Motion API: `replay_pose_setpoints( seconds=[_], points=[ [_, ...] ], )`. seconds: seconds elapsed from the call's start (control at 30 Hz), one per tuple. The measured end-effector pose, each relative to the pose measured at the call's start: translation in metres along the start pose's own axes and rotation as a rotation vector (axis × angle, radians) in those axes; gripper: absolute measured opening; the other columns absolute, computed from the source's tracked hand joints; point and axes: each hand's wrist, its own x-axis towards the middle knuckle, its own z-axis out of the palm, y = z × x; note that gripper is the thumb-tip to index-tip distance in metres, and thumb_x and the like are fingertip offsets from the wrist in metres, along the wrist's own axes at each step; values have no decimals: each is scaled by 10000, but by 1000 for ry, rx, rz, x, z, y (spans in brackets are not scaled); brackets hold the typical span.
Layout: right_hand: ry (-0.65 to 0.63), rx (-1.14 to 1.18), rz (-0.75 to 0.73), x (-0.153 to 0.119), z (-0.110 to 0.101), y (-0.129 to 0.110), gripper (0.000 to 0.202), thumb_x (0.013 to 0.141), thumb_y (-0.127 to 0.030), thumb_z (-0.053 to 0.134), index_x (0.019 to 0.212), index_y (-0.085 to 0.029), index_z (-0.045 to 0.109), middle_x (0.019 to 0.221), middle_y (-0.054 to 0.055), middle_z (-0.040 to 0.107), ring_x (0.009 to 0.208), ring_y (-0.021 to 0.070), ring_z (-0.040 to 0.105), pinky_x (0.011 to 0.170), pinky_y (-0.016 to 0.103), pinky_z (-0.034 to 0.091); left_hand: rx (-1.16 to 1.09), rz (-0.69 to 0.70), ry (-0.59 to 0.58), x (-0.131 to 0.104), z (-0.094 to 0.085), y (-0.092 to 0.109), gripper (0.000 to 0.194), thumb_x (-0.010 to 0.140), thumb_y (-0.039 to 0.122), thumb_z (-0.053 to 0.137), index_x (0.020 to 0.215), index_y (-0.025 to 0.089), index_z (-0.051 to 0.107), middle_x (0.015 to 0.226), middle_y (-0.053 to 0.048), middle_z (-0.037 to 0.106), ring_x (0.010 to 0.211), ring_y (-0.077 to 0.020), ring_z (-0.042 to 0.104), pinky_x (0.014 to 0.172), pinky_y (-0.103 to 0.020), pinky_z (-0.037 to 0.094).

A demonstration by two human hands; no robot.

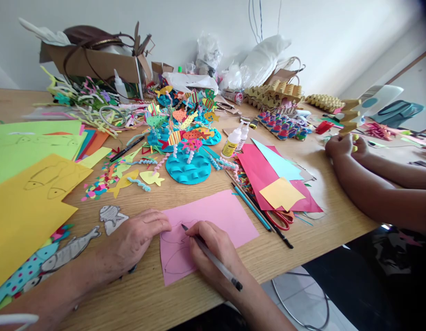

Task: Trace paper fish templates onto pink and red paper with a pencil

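A pink sheet of paper (230, 216) lies on the wooden table, with thin dark fish-like outlines on its left part. My right hand (211, 246) is closed round a clear pen with a black end (221, 266), its tip on the pink sheet at the outlines. At the sheet's left edge rests my left hand (133, 236), fingertips on the paper, palm down, fingers extended and holding nothing. Just left of it are a grey paper fish (111, 218) and a longer grey fish (70, 250). A blue dotted fish (30, 271) lies partly under yellow paper (26, 220).
Behind the pink sheet stands a blue base (188, 166) with colourful paper fish. Glue bottles (231, 143), red paper (252, 170), red scissors (281, 219) and pencils (252, 207) lie right. Another person's arms (381, 177) reach in from the right. A cardboard box (95, 64) stands back left.
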Motion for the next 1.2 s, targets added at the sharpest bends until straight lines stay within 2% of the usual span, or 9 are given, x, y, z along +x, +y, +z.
replay_pose_setpoints(
  seconds=[0.17,0.33,0.47,0.63,0.77,1.03,1.2],
  points=[
    [12,14,-12,1,2,2,148,777,-76,455,811,-187,547,738,27,620,680,148,571,636,250,451,-6,20,-33,0,-2,-1,406,850,5,299,991,188,632,976,-34,654,934,-161,580,818,-263,487],
    [63,207,138,-1,-6,3,154,766,-100,472,835,-191,576,707,-13,625,622,117,555,574,209,432,-24,9,-105,-4,-4,-3,475,814,-27,294,1052,222,621,1045,-32,609,971,-160,554,830,-253,466],
    [-42,294,247,-5,-15,-1,193,729,-78,478,821,-188,608,668,-31,617,592,105,540,531,188,411,-50,57,-162,-8,-6,-5,558,715,-62,302,1084,228,605,1102,-38,570,1011,-160,544,853,-248,456],
    [-101,283,166,-7,-14,-2,125,754,-104,513,783,-181,607,677,-30,618,577,90,530,534,177,409,-6,73,-204,-8,-9,-5,587,666,-59,322,1057,246,636,1139,-42,551,1047,-184,536,872,-287,457],
    [-76,220,131,-7,-9,-1,129,734,-93,514,736,-187,602,663,-28,634,554,92,536,540,186,417,23,70,-205,-8,-9,-4,580,702,-53,339,1069,267,654,1138,-49,546,1023,-193,538,870,-299,453],
    [-81,149,104,-7,-8,1,159,718,-71,511,761,-184,614,685,-14,655,575,104,567,581,202,445,31,134,-195,-10,-8,-4,546,775,-40,328,1089,282,637,1140,-63,510,1022,-201,529,860,-316,462],
    [-100,131,95,-6,-6,0,158,728,-84,511,768,-192,619,701,-13,667,597,111,583,596,208,457,50,106,-186,-9,-8,-2,516,793,-36,344,1045,281,665,1130,-59,525,1021,-198,531,861,-292,455]
  ],
)
